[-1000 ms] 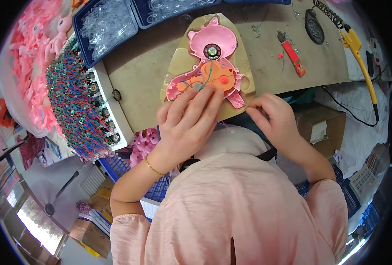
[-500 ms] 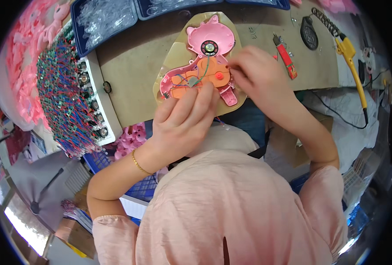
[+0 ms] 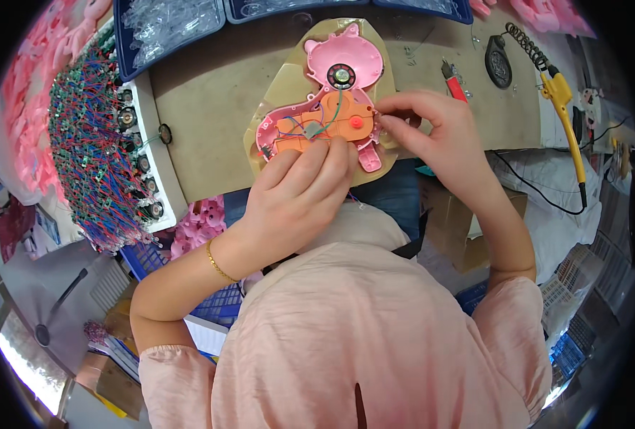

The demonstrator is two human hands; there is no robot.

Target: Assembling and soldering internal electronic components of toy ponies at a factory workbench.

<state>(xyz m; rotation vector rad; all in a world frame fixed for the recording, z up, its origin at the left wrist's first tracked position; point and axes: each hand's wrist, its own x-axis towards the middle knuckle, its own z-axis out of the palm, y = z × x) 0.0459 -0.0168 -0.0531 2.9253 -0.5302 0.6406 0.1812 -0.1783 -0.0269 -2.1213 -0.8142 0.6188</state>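
A pink animal-shaped toy half-shell (image 3: 353,53) lies face down in a tan fixture (image 3: 283,84). In its head sits a small round speaker (image 3: 342,76). An orange plastic housing (image 3: 339,113) with a red knob fills the body, and thin blue and green wires cross it. The curled fingers of my left hand (image 3: 299,182) press on the housing's lower edge; the thumb is hidden. At the shell's right edge, my right hand (image 3: 435,129) brings thumb and forefinger close together in a pinch. Whatever is between those fingertips is too small to make out.
Left of the fixture stands a white box (image 3: 167,168) heaped with wired speakers (image 3: 99,150). Blue trays (image 3: 224,11) of clear plastic parts line the back. At right are a red-handled cutter (image 3: 455,87), a black oval object (image 3: 498,63) and a yellow soldering iron (image 3: 560,93).
My right hand has shifted slightly right and down, its fingers now more extended at the shell's edge, and it covers part of the red cutter. My left hand stays on the housing.
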